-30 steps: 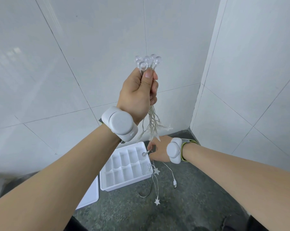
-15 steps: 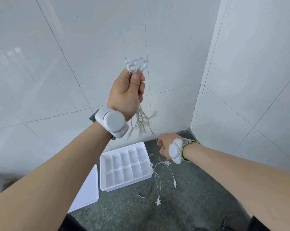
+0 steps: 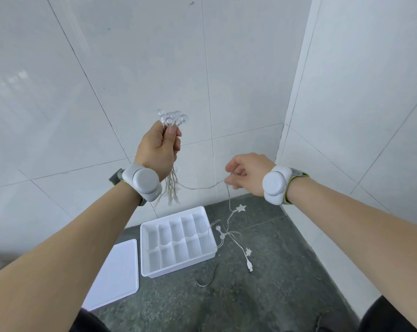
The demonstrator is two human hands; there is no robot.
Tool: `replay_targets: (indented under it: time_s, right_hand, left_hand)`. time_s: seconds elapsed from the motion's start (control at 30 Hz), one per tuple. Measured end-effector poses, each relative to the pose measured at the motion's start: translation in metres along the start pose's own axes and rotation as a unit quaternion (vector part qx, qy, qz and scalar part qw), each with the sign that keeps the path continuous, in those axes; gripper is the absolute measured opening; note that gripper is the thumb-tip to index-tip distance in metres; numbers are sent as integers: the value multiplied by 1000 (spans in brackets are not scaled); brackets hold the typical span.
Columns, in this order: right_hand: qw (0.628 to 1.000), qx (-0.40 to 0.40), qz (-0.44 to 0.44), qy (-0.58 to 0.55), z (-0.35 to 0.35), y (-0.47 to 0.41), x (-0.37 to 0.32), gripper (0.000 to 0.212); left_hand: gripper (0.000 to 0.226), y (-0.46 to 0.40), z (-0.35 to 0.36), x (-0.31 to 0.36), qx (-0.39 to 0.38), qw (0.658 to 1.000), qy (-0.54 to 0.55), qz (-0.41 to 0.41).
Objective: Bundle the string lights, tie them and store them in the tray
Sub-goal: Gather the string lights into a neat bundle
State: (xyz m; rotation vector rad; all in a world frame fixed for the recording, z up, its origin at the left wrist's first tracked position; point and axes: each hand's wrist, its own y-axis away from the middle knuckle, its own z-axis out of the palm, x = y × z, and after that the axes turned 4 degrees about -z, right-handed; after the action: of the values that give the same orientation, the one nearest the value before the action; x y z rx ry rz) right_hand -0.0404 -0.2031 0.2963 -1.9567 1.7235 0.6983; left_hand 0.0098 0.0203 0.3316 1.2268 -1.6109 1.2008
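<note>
My left hand (image 3: 158,147) is raised and shut on a bundle of the string lights (image 3: 171,118), with clear round suction cups sticking out above the fist and looped wires and stars hanging below the wrist. A thin wire runs from that bundle to my right hand (image 3: 247,172), which pinches it at chest height. From there the string drops to the floor, with stars (image 3: 240,208), cups and a USB plug (image 3: 250,267) lying beside the white divided tray (image 3: 144,238).
The tray's flat white lid (image 3: 117,269) lies on the grey floor to the left of the tray. A dark twist tie (image 3: 207,280) curls on the floor in front of the tray. White tiled walls close the corner behind and to the right.
My right hand has risen from near the floor to chest height and moved right, drawing the wire up. My left hand with the bundle has dropped lower and shifted left.
</note>
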Motion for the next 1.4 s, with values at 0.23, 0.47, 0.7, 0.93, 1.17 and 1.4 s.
replay_targets:
  time_s: [0.23,0.47,0.7,0.93,1.17,1.4]
  right_hand:
    - [991,107,-85,-9,-20,2,-11,19]
    - [982,136,-116,-63,-24,-1,-18,20]
    - [969,193,-135,-73,-20,-2,-25,28]
    - [966,214,-128,-71,-22,-3,-26,30]
    - [957,230,-126,-119,-28,0,-33,29]
    - [985,158,-57,-36,-14,2,-10,23]
  left_hand:
    - [27,8,12,-2,-19,998,-62,-10]
    - [27,14,33,-11,-83,991,71,-75]
    - [29,26,52,-9,-133,983,95,-87]
    - [25,28,51,-8,-160,986,48,-26]
    - [24,24,49,-4,-165,986,27,-16]
    - [29,19,44,12,-120,988,97,-22]
